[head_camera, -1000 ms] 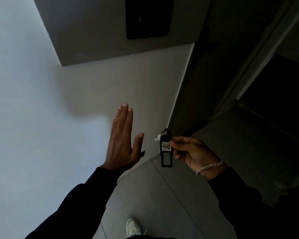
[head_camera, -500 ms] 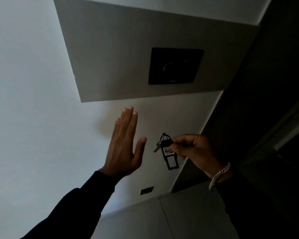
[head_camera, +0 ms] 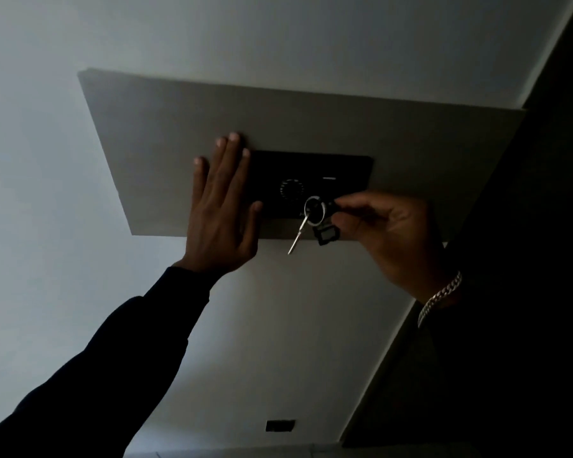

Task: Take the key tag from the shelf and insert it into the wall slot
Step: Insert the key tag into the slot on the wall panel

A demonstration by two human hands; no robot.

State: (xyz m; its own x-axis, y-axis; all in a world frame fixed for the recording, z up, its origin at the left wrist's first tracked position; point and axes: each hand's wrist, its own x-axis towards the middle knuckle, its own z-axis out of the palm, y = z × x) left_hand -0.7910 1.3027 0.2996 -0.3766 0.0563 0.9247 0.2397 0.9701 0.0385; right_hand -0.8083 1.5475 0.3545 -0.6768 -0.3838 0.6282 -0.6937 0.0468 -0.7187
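Note:
A black wall unit [head_camera: 338, 173] with a dial of light marks and a small lit bar sits on a grey wall plate [head_camera: 166, 160]. My right hand [head_camera: 387, 233] pinches the black key tag [head_camera: 326, 234] at the unit's lower edge; a metal ring [head_camera: 313, 209] and a silver key [head_camera: 296, 238] hang from it. My left hand [head_camera: 222, 209] lies flat, fingers spread, against the plate and the unit's left edge. The slot itself is not clear in the dim light.
The white wall [head_camera: 47, 226] fills the left and lower view. A dark door or frame [head_camera: 526, 292] runs down the right side. A small dark socket [head_camera: 280, 425] sits low on the wall. A chain bracelet [head_camera: 439, 297] is on my right wrist.
The view has tilted up and closer to the wall unit. Both hands rose: the left now rests on the plate, the right brought the key tag up to the unit's lower edge.

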